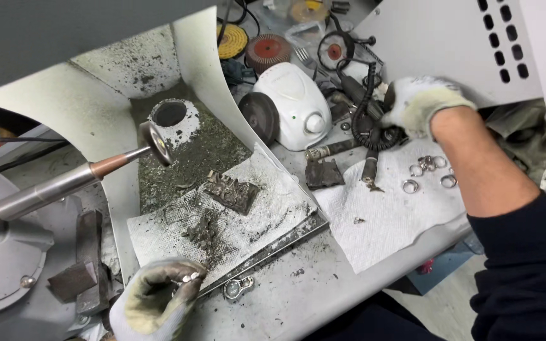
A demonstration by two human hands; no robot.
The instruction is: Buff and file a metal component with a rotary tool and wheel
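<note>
Left hand (156, 300) pinching ring (190, 277), right hand (421, 104) on coiled cord (374, 120)

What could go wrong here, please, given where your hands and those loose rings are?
The right hand reaches into the coiled black cable; dragging it could sweep the silver rings off the paper towel. The gloved left hand pinches something small near the polishing spindle, which might snag the glove.

A grey, dust-strewn tabletop (323, 297) is filling the lower middle of the frame; a white perforated panel (475, 44) is standing upper right; even light is falling everywhere.
</note>
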